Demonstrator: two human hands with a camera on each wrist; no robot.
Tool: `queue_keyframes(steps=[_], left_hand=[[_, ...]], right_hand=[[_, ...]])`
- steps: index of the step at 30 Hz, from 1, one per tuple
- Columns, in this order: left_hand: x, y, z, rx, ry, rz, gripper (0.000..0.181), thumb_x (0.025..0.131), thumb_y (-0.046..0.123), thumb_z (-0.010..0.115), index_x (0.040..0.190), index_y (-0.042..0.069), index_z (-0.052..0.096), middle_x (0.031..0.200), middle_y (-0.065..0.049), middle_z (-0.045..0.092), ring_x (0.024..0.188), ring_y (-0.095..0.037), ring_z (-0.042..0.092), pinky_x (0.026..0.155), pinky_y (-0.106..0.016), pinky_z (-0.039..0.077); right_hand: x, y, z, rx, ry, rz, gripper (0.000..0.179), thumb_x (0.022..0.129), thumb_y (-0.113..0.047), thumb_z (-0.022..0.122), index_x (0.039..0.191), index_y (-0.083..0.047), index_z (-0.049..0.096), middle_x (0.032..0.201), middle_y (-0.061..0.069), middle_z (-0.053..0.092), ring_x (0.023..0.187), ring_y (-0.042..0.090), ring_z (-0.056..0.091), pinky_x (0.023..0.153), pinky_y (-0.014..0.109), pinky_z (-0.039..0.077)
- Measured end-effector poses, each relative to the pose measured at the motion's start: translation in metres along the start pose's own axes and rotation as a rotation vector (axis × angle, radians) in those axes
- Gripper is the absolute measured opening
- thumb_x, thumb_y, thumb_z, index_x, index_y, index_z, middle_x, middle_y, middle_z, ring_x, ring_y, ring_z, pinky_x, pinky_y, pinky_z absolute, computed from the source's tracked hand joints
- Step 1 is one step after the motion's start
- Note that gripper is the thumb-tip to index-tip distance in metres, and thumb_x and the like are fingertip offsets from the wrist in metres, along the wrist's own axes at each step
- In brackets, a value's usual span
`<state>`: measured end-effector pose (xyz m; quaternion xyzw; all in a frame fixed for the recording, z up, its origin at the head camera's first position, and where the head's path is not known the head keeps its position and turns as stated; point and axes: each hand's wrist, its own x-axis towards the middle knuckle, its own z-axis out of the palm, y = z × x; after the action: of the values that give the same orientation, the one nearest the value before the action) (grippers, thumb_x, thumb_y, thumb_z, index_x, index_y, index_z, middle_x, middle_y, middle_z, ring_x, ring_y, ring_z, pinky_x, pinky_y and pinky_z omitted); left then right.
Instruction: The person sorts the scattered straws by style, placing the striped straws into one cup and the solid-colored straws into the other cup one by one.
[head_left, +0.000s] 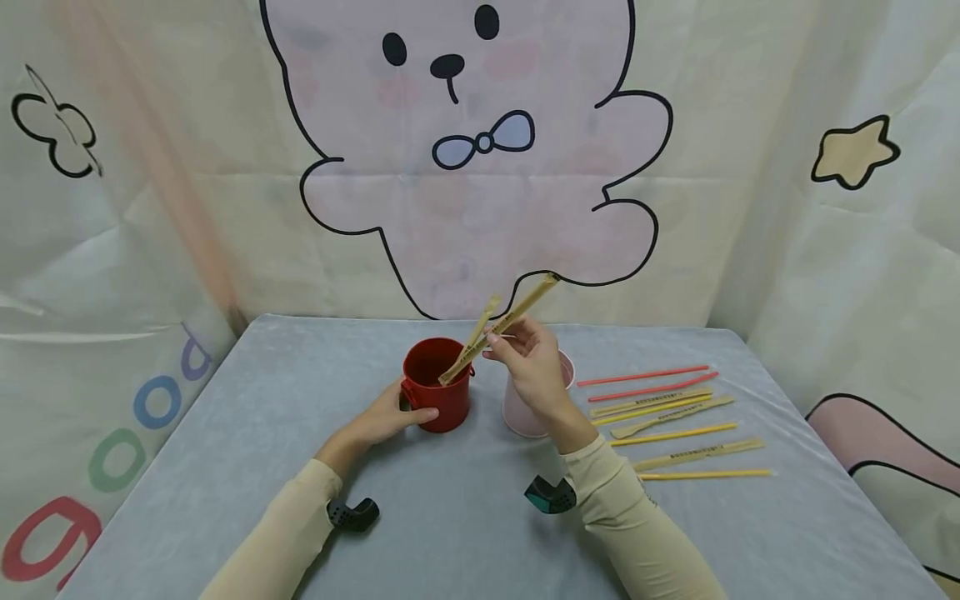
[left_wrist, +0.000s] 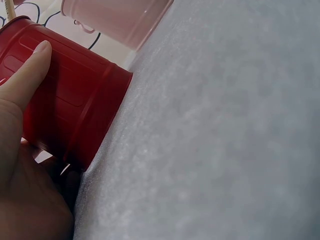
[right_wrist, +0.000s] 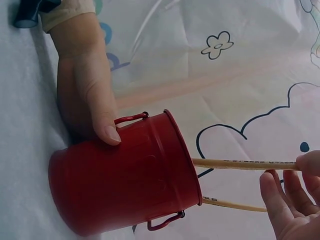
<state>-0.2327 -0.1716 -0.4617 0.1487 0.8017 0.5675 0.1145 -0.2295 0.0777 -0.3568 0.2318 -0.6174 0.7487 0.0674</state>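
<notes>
A small red metal bucket [head_left: 447,410] stands on the table, and my left hand [head_left: 384,415] grips its side, thumb across the front. In the left wrist view that thumb [left_wrist: 31,75] lies along the bucket wall. My right hand [head_left: 538,371] pinches a tan wrapped stick [head_left: 528,302] with dark print; its lower end is within the bucket's mouth. A second tan stick [head_left: 486,315] leans in the same bucket, its lower end hidden. The right wrist view shows the held stick [right_wrist: 240,164] running from the bucket rim to the fingertips.
Behind my right hand stands a pink bucket [head_left: 517,414], partly covered. On the right of the table lie red straws [head_left: 652,387], yellow straws [head_left: 675,435] and several tan wrapped sticks [head_left: 697,454], roughly side by side. A printed curtain [head_left: 772,275] hangs behind the table.
</notes>
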Motion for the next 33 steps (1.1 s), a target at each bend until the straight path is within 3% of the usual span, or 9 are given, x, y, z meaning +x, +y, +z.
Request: queue_keyframes(steps=[5, 9, 12, 17, 20, 22, 27, 29, 33], left_hand=[[0.001, 0.0, 0.0, 0.0, -0.001, -0.008, 0.078, 0.09, 0.032, 0.076, 0.154, 0.013, 0.035, 0.154, -0.009, 0.046, 0.141, -0.03, 0.039, 0.12, -0.058, 0.031], [0.002, 0.0, 0.001, 0.003, 0.006, -0.02, 0.078, 0.089, 0.035, 0.076, 0.153, 0.015, 0.037, 0.153, -0.007, 0.047, 0.141, -0.029, 0.04, 0.12, -0.057, 0.031], [0.0, -0.001, 0.001, 0.01, 0.006, -0.015, 0.077, 0.089, 0.034, 0.076, 0.152, 0.014, 0.037, 0.152, -0.008, 0.049, 0.14, -0.029, 0.041, 0.119, -0.058, 0.032], [-0.002, -0.001, 0.001, 0.003, 0.007, -0.02, 0.078, 0.089, 0.034, 0.076, 0.153, 0.015, 0.037, 0.152, -0.008, 0.048, 0.142, -0.029, 0.04, 0.12, -0.059, 0.03], [0.0, -0.001, 0.0, -0.002, 0.005, -0.012, 0.078, 0.089, 0.035, 0.076, 0.153, 0.015, 0.036, 0.153, -0.007, 0.047, 0.143, -0.03, 0.039, 0.12, -0.059, 0.03], [0.001, 0.0, 0.0, 0.0, 0.001, -0.003, 0.078, 0.089, 0.034, 0.076, 0.153, 0.014, 0.036, 0.153, -0.008, 0.047, 0.143, -0.03, 0.039, 0.12, -0.059, 0.03], [0.001, -0.001, -0.001, -0.001, -0.004, 0.017, 0.076, 0.09, 0.032, 0.076, 0.152, 0.012, 0.037, 0.152, -0.009, 0.048, 0.141, -0.03, 0.04, 0.119, -0.058, 0.031], [0.001, -0.001, -0.001, -0.003, -0.005, 0.027, 0.076, 0.09, 0.032, 0.076, 0.152, 0.012, 0.037, 0.152, -0.009, 0.049, 0.141, -0.03, 0.04, 0.119, -0.059, 0.031], [0.001, -0.002, 0.0, 0.001, -0.001, 0.023, 0.076, 0.089, 0.033, 0.076, 0.152, 0.014, 0.038, 0.152, -0.008, 0.049, 0.142, -0.029, 0.04, 0.119, -0.06, 0.03]], right_hand=[[0.0, 0.001, 0.0, 0.006, -0.002, -0.004, 0.021, 0.094, 0.012, 0.058, 0.107, -0.005, 0.061, 0.099, -0.005, 0.071, 0.092, 0.011, 0.072, 0.078, 0.025, 0.061], [-0.001, 0.002, 0.002, -0.023, -0.014, 0.011, 0.019, 0.094, 0.012, 0.059, 0.112, 0.008, 0.059, 0.107, 0.017, 0.069, 0.095, 0.015, 0.072, 0.079, 0.025, 0.061], [-0.002, 0.005, 0.001, -0.147, -0.074, 0.048, 0.025, 0.096, 0.007, 0.059, 0.12, 0.016, 0.056, 0.115, 0.031, 0.064, 0.103, 0.025, 0.071, 0.08, 0.026, 0.061], [-0.002, 0.002, -0.005, -0.458, -0.16, 0.104, 0.036, 0.101, -0.007, 0.058, 0.136, 0.005, 0.057, 0.13, 0.026, 0.063, 0.109, 0.038, 0.068, 0.086, 0.037, 0.061], [0.001, -0.003, -0.011, -0.504, -0.145, 0.12, 0.042, 0.102, -0.01, 0.058, 0.142, 0.0, 0.054, 0.129, 0.023, 0.063, 0.106, 0.038, 0.069, 0.09, 0.044, 0.059], [0.002, -0.005, -0.015, -0.492, -0.144, 0.127, 0.043, 0.102, -0.011, 0.058, 0.143, -0.001, 0.052, 0.128, 0.023, 0.062, 0.106, 0.037, 0.07, 0.09, 0.039, 0.058], [0.004, -0.01, -0.022, -0.444, -0.151, 0.15, 0.041, 0.103, -0.014, 0.057, 0.142, -0.002, 0.053, 0.132, 0.023, 0.061, 0.11, 0.038, 0.067, 0.061, 0.022, 0.05], [0.004, -0.012, -0.024, -0.436, -0.15, 0.148, 0.041, 0.103, -0.015, 0.057, 0.141, -0.002, 0.054, 0.134, 0.022, 0.061, 0.115, 0.038, 0.065, 0.065, 0.026, 0.053], [0.004, -0.016, -0.028, -0.423, -0.142, 0.133, 0.04, 0.103, -0.015, 0.057, 0.141, -0.001, 0.054, 0.138, 0.022, 0.06, 0.126, 0.038, 0.061, 0.096, 0.043, 0.056]])
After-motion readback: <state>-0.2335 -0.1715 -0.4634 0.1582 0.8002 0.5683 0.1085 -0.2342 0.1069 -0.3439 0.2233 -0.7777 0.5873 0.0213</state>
